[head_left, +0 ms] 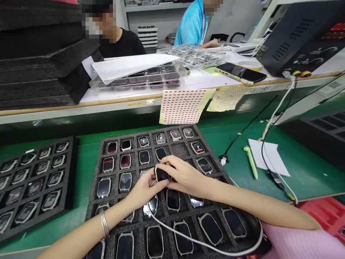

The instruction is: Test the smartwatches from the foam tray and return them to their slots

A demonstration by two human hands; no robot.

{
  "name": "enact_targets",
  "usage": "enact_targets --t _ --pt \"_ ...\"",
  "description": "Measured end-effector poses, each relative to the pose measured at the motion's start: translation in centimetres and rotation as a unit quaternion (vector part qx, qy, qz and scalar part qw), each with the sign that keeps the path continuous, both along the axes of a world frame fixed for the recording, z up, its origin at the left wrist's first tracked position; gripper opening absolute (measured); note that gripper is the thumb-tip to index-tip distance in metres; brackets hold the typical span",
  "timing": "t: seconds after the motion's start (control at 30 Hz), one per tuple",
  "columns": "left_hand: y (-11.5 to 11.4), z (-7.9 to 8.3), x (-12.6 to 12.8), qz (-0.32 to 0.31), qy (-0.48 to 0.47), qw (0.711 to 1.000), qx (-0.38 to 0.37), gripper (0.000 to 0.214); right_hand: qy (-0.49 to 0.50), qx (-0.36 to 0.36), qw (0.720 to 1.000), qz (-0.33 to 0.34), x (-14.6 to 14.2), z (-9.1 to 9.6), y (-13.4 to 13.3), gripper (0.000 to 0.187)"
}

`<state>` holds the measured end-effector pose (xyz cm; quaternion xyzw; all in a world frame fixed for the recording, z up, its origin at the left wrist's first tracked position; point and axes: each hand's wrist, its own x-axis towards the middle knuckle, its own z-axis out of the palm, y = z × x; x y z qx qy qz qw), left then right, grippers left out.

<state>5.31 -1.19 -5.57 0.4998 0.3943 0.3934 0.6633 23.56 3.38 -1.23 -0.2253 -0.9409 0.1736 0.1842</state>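
Observation:
Over the middle of a dark foam tray (pixel 97 158), my two hands meet around one smartwatch body (pixel 161 174) with a black screen. My left hand (pixel 147 185) grips its left side, fingers partly hidden behind it. From the right, my right hand (pixel 180 174) pinches the same watch between thumb and fingers. A white cable (pixel 185 235) runs from beneath my hands in a loop to the right; whether its end touches the watch is hidden. Several strapless watches sit in the tray's compartments, a few with lit faces, such as the watch (pixel 197 147) at the upper right.
A second watch tray (pixel 71 169) lies left. Right are a green pen (pixel 251 163), white paper (pixel 269 156) and cables. The raised shelf holds stacked black foam (pixel 40 72), clear plastic trays (pixel 191 55), a phone (pixel 241 73) and a power supply (pixel 299 39). Two people sit beyond.

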Motion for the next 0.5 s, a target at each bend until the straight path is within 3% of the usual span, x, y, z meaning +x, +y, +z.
enact_targets --t 0.27,0.5 --pt "-0.1 0.3 -0.1 0.034 0.009 0.999 0.016 0.025 0.024 -0.018 0.999 0.031 -0.7 -0.7 0.3 0.040" --pt "-0.3 0.8 -0.1 0.031 0.009 0.999 0.001 0.028 0.074 -0.046 0.996 0.005 -0.2 -1.9 -0.2 0.044"
